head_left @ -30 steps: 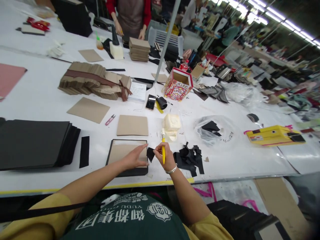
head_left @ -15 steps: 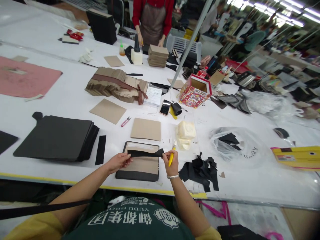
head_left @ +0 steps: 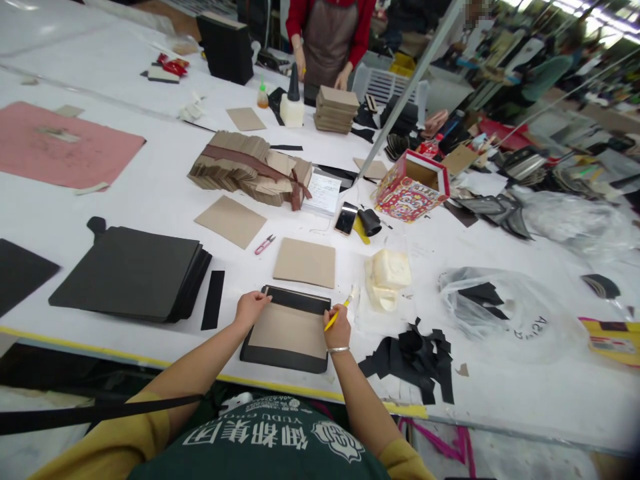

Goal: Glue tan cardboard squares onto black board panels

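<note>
A beige board with black edging (head_left: 290,330) lies flat before me on the white table. Across its far edge runs a black strip (head_left: 300,301), flat against the board. The fingers of my left hand (head_left: 251,309) are closed on the strip's left end at the far left corner. My right hand (head_left: 339,328) grips a yellow-handled brush (head_left: 346,304), its pale bristles pointing away from me. The fingertips of that hand also touch the strip's right end. Another black strip (head_left: 213,300) lies left of the board, and a beige panel (head_left: 305,262) lies just beyond it.
A stack of black sheets (head_left: 131,270) sits left. To the right are a glue-covered tub (head_left: 387,277), a heap of black strips (head_left: 417,357) and a plastic bag (head_left: 493,310). Pink snips (head_left: 265,245) and a phone (head_left: 346,218) lie farther back. A co-worker (head_left: 329,43) stands opposite.
The black strip, held raised above the board between both hands, has come down onto its far edge. My left hand has moved to the far left corner. The camera view has shifted.
</note>
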The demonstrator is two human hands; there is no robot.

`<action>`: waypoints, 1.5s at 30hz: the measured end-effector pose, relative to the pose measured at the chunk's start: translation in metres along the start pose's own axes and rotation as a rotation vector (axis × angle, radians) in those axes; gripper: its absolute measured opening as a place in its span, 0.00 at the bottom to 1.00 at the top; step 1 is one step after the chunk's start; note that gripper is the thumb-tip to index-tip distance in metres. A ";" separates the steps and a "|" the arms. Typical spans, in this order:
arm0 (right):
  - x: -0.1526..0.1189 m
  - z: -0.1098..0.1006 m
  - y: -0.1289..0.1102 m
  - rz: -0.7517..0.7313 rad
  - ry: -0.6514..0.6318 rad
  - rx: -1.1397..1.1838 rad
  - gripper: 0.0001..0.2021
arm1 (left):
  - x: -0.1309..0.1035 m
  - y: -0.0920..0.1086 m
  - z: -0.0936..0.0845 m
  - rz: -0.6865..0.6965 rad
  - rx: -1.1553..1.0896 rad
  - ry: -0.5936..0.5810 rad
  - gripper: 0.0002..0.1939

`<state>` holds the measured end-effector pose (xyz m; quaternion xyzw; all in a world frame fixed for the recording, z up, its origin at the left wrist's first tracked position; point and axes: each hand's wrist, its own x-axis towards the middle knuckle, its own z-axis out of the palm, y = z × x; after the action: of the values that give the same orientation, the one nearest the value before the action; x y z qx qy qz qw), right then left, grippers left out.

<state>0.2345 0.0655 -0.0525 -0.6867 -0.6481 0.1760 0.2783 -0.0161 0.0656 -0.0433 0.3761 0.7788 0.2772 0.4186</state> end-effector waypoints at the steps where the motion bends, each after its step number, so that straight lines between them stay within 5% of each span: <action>1: 0.001 0.002 0.001 0.004 -0.008 -0.015 0.10 | 0.002 0.000 0.001 0.002 0.029 0.012 0.14; 20: 0.009 0.007 0.001 0.103 -0.124 -0.117 0.10 | 0.022 -0.014 0.009 -0.056 0.139 -0.018 0.15; 28: 0.012 0.008 -0.001 0.125 -0.145 -0.154 0.11 | 0.019 -0.001 0.006 -0.041 0.273 -0.038 0.14; 31: 0.012 0.008 -0.001 0.069 -0.098 -0.230 0.12 | 0.008 0.008 0.003 0.126 0.494 0.030 0.14; 34: 0.011 0.009 -0.006 -0.143 -0.052 -0.338 0.12 | -0.001 0.012 0.002 0.537 0.745 0.150 0.15; 38: 0.010 0.013 -0.013 -0.527 -0.159 -0.361 0.11 | 0.000 0.007 0.004 1.041 0.958 -0.111 0.19; 42: 0.011 0.010 -0.005 -0.616 -0.181 -0.306 0.13 | 0.002 0.009 -0.019 1.008 1.024 -0.171 0.16; 45: 0.013 0.004 0.008 -0.590 -0.128 -0.217 0.13 | 0.002 0.017 -0.079 0.930 0.929 0.044 0.12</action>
<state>0.2397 0.0791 -0.0588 -0.4823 -0.8505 0.0604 0.2010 -0.0788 0.0677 0.0073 0.8092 0.5821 0.0719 0.0331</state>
